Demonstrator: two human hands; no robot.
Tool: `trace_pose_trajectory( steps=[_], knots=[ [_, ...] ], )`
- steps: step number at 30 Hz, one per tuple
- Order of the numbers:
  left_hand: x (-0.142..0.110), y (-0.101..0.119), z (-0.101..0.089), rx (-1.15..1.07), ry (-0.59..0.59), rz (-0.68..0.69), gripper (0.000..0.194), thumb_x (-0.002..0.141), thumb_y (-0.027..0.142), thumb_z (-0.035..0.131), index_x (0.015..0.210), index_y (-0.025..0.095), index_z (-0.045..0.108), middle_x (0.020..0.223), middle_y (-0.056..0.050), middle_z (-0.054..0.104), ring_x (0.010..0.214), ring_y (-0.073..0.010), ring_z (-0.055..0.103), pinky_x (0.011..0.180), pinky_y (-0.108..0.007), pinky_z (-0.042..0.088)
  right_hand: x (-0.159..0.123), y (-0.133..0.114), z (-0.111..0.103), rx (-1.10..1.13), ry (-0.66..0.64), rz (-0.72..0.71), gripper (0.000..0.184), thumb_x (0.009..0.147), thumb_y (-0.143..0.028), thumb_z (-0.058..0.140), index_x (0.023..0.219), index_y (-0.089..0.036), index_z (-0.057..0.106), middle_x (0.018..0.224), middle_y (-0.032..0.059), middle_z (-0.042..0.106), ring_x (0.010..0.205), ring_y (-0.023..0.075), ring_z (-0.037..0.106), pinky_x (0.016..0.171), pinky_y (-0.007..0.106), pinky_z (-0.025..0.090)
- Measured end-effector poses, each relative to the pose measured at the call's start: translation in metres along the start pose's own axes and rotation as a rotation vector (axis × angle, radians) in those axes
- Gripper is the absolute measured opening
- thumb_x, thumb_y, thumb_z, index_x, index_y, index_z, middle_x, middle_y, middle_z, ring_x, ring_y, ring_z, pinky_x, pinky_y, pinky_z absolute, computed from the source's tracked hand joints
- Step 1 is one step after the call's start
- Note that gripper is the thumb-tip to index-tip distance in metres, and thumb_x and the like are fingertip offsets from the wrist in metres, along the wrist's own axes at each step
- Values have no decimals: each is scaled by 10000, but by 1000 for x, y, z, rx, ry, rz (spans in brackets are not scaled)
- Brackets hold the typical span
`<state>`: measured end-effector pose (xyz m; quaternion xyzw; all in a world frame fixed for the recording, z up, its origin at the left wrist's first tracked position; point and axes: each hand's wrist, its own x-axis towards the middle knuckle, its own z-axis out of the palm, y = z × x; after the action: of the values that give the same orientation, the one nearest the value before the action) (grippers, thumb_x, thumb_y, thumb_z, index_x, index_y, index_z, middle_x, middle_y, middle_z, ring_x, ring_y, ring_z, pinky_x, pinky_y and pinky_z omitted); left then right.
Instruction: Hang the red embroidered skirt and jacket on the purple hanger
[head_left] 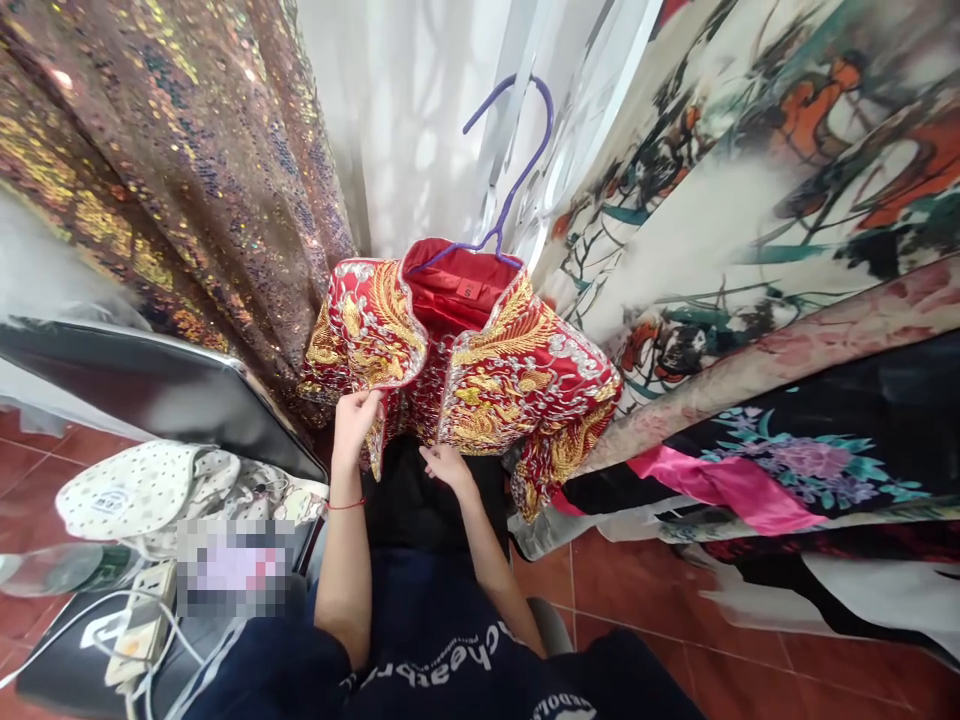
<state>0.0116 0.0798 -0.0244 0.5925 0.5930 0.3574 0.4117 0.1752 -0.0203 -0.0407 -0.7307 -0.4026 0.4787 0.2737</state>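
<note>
A red jacket (495,385) with gold and silver embroidery hangs on a purple hanger (546,120) in front of me. Its stand collar and front are parted, showing the red lining and a small red size label (470,291). My left hand (354,425) pinches the edge of the left front panel, thumb on top. Lower and to the right, my right hand (448,466) has its thumb and fingers closed on the bottom of the other front edge. The lower part of the jacket falls over my dark lap.
A black chair (172,390) on the left bears a dotted white cap (135,495), a power strip (141,625) with white cables, and a clear bottle (60,570). A sequinned curtain (187,150) hangs at left. Patterned garments (750,200) hang at right.
</note>
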Motion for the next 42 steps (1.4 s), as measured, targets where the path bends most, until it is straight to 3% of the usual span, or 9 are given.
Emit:
trace_pose_trajectory(
  steps=[3,6,8,10,14,21,28,34,42],
  knots=[
    [-5,0,-6,21,-102,-42,538,840,550,516,458,178,592,406,-14,517,429,-124,476,553,-253,400,-30,-45,-34,6,74,-307,237,983,-374,535,1097,-245,698,1087,36,730,1004,180,670,988,339,501],
    [-12,9,-6,-39,-216,-68,690,897,639,380,448,166,607,371,-41,495,427,-152,556,556,-259,439,-52,-94,-75,-164,701,-920,269,988,-357,472,1005,-210,698,1033,87,721,1053,231,635,1017,430,447],
    [-15,19,-6,-183,-253,-61,718,927,649,299,640,132,706,463,-60,593,522,-180,656,575,-253,471,-54,-120,-98,-252,1134,-929,283,964,-381,507,1084,-181,667,1140,142,681,1143,291,579,1020,499,405],
    [-18,30,-6,-334,-223,-24,680,929,653,325,959,115,739,747,-109,748,736,-218,742,603,-253,510,-47,-135,-113,-338,1286,-838,392,949,-449,525,1180,-145,617,1207,192,640,1177,340,538,1003,539,376],
    [-22,43,-3,-434,67,125,552,862,609,582,1185,172,679,1298,-131,689,1179,-268,674,846,-335,602,-21,-135,-124,-416,1231,-736,414,972,-512,453,1091,-145,604,1021,172,654,1020,329,558,939,524,358],
    [2,54,-20,-320,465,441,607,886,580,619,1323,160,588,1349,-144,649,1298,-262,600,1181,-426,420,-1,-123,-134,-466,1258,-840,366,966,-516,448,935,-179,586,867,106,638,852,264,529,868,445,349],
    [53,109,-41,63,455,671,749,945,619,480,1567,234,322,1665,-127,274,1582,-289,145,1278,-487,183,5,-118,-144,-506,1250,-959,327,978,-476,452,934,-177,579,837,89,633,823,243,519,837,408,330],
    [50,128,-51,281,457,649,440,997,524,434,1289,247,611,1307,-99,657,1264,-272,555,1136,-489,324,8,-113,-145,-502,1241,-956,331,984,-485,458,905,-187,579,824,85,656,789,236,514,821,398,319],
    [4,152,-22,405,442,1105,455,890,492,652,1274,253,598,1401,-102,602,1375,-271,503,1157,-486,302,-18,-107,-168,-622,966,-1010,295,1053,-377,370,1018,-199,602,963,60,714,872,206,566,854,353,322]
  ],
)
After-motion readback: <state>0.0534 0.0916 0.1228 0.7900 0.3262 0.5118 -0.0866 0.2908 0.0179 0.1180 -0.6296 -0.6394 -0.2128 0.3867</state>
